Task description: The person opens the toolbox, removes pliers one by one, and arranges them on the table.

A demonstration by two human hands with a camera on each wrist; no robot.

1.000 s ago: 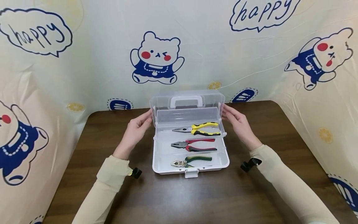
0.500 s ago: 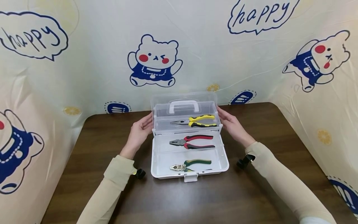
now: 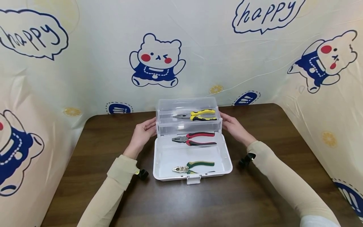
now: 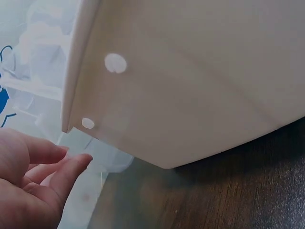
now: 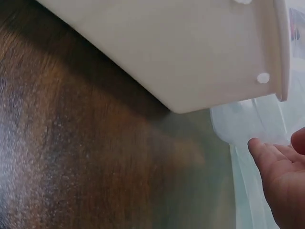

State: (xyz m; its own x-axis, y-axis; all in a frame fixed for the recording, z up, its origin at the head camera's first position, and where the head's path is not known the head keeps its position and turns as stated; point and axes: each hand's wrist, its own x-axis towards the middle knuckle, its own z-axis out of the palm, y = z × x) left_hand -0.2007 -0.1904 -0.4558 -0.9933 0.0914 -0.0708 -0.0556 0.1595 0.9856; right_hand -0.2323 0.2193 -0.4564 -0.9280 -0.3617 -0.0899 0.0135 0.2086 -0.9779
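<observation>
Toolbox (image 3: 195,153) with a white base stands open on a brown wooden table (image 3: 181,205), its pale latch (image 3: 193,180) hanging at the near edge. Just inside lie green-handled pliers (image 3: 202,163); further back, red-and-black pliers (image 3: 185,138); behind those, yellow-and-black pliers (image 3: 194,114) in a raised clear tray (image 3: 188,128). At that rear part, one on either side, are the left hand (image 3: 143,130) and right hand (image 3: 233,126). The right fingers reach out straight; the left ones bend slightly, and whether they pinch the plastic I cannot tell. Each wrist view shows an outer side wall (image 4: 190,81) with round white dots (image 4: 115,63), hidden in the head view.
</observation>
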